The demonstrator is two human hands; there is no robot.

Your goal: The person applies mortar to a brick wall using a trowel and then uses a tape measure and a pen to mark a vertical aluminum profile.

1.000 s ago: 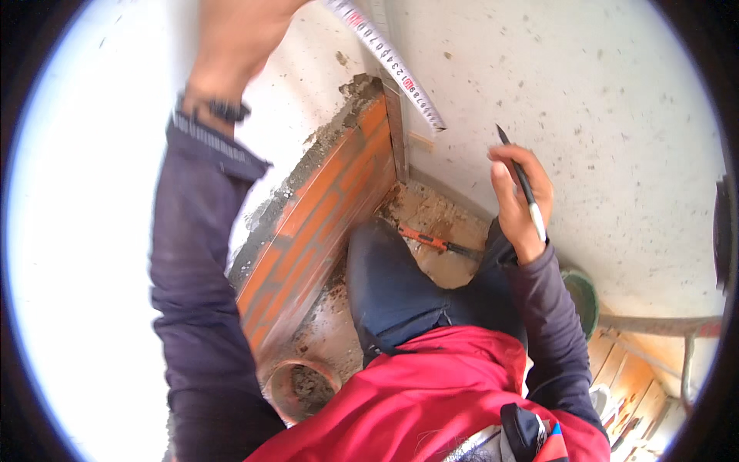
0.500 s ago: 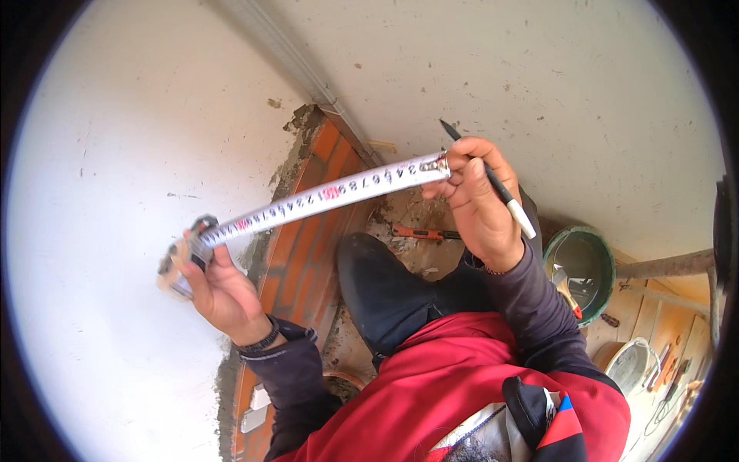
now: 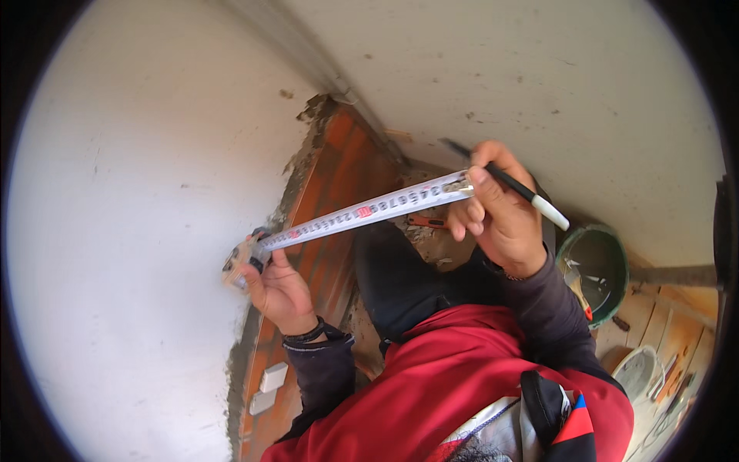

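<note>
My left hand (image 3: 286,299) is closed around a tape measure's case (image 3: 245,263), beside the white wall at left. From it the white blade (image 3: 362,213) runs out, sloping up to the right across the view. My right hand (image 3: 514,223) pinches the hooked end of that blade. The same hand also carries a dark marker (image 3: 514,185) with a white end, lying across its fingers with the dark tip toward the upper left. Both hands are held up in front of my body, above my dark trousers.
Bare orange brickwork (image 3: 315,223) edged with rough mortar borders the white wall (image 3: 131,254). At right stand a green bucket (image 3: 625,262) with a brush (image 3: 576,289) in it and a pale bucket (image 3: 639,369). An orange tool (image 3: 427,221) lies on the floor. Two white pieces (image 3: 273,377) rest against the brick.
My left hand and the tape case have shifted right. My right hand has moved slightly right and down with the blade's end. The stretch of blade between them looks shorter.
</note>
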